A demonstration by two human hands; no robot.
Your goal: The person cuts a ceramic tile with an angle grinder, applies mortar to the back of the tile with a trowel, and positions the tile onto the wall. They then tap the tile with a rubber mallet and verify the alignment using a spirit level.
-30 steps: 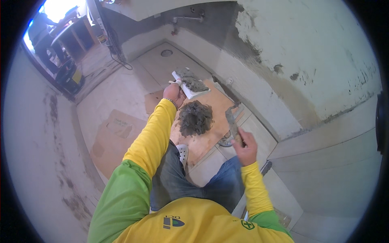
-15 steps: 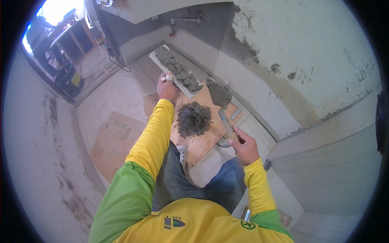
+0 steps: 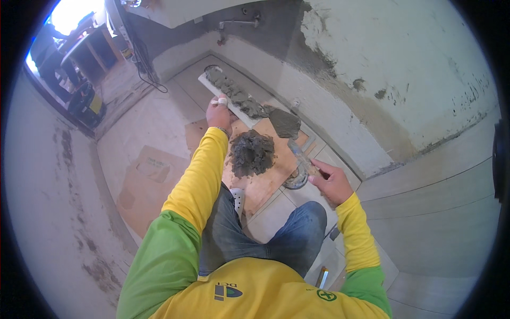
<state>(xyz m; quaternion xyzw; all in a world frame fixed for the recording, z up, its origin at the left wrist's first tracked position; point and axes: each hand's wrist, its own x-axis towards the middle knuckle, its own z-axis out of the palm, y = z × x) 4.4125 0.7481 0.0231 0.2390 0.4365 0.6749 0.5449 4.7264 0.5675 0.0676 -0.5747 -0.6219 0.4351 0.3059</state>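
My left hand (image 3: 218,114) grips a long white board (image 3: 241,118) loaded along its length with grey mortar (image 3: 236,94), held out toward the back. My right hand (image 3: 332,183) is wrapped round the handle of a trowel (image 3: 299,151), its blade (image 3: 284,123) coated in grey mortar near the right end of the board. Below and between my hands, a mound of dark grey mortar (image 3: 251,153) sits on a light brown sheet (image 3: 268,189), with a round metal object (image 3: 296,182) at its right.
Tiled floor (image 3: 186,101), cardboard (image 3: 146,189), a low ledge (image 3: 249,58) below a wall pipe (image 3: 236,23), and walls (image 3: 398,80) close on both sides. At upper left, beyond a doorway, a person (image 3: 48,53) is near a cabinet and a black bucket (image 3: 85,106) with cables nearby.
The board swung out lengthwise toward the back. The trowel blade came up beside its end with mortar, then dipped slightly as my right hand moved right and back toward me.
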